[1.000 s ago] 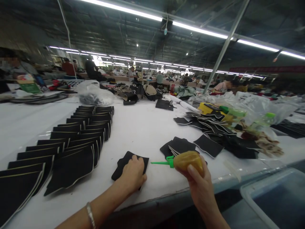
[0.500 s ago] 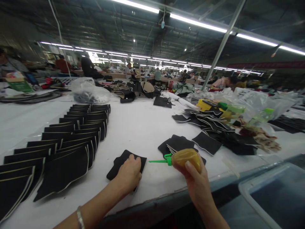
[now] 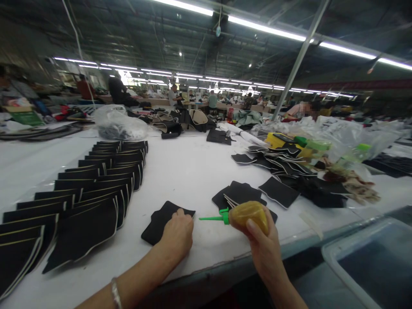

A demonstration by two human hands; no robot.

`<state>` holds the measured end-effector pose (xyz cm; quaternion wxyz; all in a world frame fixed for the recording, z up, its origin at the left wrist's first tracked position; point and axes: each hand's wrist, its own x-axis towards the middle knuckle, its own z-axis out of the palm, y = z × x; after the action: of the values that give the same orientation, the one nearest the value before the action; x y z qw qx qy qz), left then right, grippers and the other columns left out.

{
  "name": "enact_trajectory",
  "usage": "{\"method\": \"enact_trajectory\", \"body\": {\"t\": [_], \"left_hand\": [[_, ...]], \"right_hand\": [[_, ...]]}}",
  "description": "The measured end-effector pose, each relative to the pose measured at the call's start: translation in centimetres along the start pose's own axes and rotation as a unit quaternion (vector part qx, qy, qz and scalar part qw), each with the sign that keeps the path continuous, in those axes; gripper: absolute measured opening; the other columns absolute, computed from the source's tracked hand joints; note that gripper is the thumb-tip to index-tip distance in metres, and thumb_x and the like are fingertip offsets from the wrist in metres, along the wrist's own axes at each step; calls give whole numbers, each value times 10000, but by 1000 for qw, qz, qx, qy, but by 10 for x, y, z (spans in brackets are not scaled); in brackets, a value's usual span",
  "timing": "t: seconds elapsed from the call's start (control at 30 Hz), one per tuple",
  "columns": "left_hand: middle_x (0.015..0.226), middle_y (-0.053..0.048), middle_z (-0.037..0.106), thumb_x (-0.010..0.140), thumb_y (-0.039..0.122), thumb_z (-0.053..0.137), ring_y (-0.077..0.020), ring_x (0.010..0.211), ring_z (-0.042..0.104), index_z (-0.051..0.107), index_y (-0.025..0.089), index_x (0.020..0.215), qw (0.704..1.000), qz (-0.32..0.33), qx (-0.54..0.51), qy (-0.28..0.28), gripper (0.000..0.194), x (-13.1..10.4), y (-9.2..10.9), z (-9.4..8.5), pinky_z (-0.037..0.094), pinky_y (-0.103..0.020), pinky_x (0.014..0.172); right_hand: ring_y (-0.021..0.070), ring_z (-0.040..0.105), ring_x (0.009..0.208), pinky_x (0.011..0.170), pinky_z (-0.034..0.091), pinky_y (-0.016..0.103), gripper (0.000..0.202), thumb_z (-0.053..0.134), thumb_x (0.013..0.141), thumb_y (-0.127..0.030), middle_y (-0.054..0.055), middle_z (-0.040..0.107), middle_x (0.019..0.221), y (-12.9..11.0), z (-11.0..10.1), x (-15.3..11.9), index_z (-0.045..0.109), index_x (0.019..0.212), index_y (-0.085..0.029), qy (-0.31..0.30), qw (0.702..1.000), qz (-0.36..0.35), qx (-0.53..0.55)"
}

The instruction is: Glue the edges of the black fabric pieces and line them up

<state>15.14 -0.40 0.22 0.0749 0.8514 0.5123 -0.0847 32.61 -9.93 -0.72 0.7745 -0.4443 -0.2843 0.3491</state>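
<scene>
Bin (image 3: 341,272), plastic, lower right. Left hand (image 3: 178,231): fingers curled together over right side of black panel (image 3: 158,223), pinching or merely pressing, cannot tell; thumb, spread beside panel a second ago, now out of sight. Panel flat on white tabletop (image 3: 180,171). Right hand (image 3: 264,242): fingers wrapped round amber bottle (image 3: 249,214), held sideways as before, green nozzle (image 3: 212,218) just beside panel. Overlapping panel rows (image 3: 96,221), left. Panel pile (image 3: 280,165), right. Clear bag (image 3: 119,124), beyond rows. Workers (image 3: 213,101), far back.

One amber bottle (image 3: 246,212), one bracelet (image 3: 115,292)
</scene>
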Motion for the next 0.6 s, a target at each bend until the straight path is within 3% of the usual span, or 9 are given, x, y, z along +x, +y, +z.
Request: {"method": "enact_trajectory", "body": {"t": [0.13, 0.23, 0.4, 0.6], "left_hand": [[931, -117, 615, 833, 155, 368, -228, 808, 619, 652, 157, 826, 998, 42, -40, -2, 284, 3, -18, 3, 463, -350, 735], [879, -95, 632, 822, 146, 338, -237, 801, 619, 644, 188, 843, 996, 58, -61, -2, 310, 5, -29, 6, 442, -342, 694], [881, -88, 652, 812, 147, 339, -249, 815, 626, 626, 194, 848, 994, 72, -79, -5, 293, 7, -33, 9, 419, -329, 669], [907, -95, 646, 812, 140, 350, -246, 826, 631, 626, 184, 876, 992, 82, -96, -3, 287, 5, -34, 8, 430, -335, 701]], "right_hand": [[261, 570, 916, 773, 549, 415, 527, 818, 672, -345, 38, 593, 1005, 3, 2, -1, 555, 1117, -247, -22, 997, -30, -68], [285, 555, 976, 897, 472, 451, 545, 827, 659, -378, 50, 581, 1082, 7, 4, 1, 578, 1125, -246, -59, 977, -96, -181], [293, 561, 1030, 928, 447, 418, 603, 843, 653, -373, 52, 587, 1145, 16, 9, 10, 563, 1176, -265, -143, 926, -175, -304], [307, 573, 1058, 907, 466, 412, 607, 832, 669, -353, 76, 601, 1166, 24, 14, 22, 546, 1194, -244, -186, 901, -198, -339]]}}
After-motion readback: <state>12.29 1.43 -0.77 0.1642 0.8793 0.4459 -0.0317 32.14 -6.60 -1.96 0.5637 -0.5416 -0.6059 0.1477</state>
